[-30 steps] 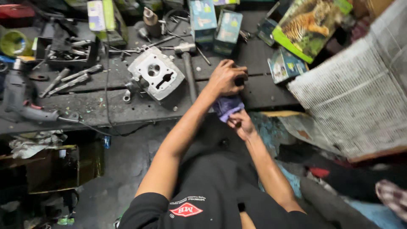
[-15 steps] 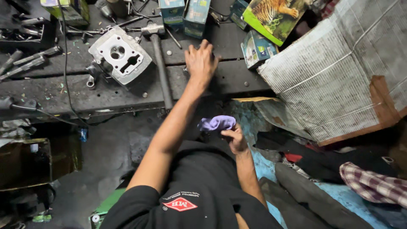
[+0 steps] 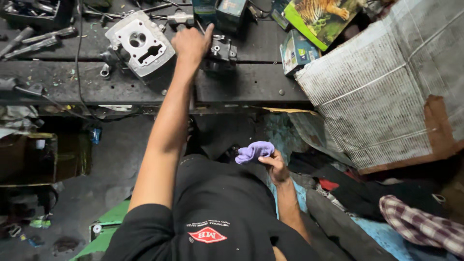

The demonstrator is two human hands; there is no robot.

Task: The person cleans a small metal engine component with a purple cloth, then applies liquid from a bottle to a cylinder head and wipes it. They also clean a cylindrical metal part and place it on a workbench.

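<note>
The person's left hand (image 3: pixel 192 43) reaches far up to the dark workbench (image 3: pixel 251 84) at the top middle of the frame. Its fingers are curled, one pointing up, and I cannot tell if they grip anything. A small dark metal part (image 3: pixel 221 50) sits just to its right, almost touching. A big silver engine block (image 3: pixel 139 42) lies just to its left. Low in the middle, by the lap, the right hand (image 3: pixel 273 164) squeezes a purple cloth (image 3: pixel 253 151), far from the bench.
</note>
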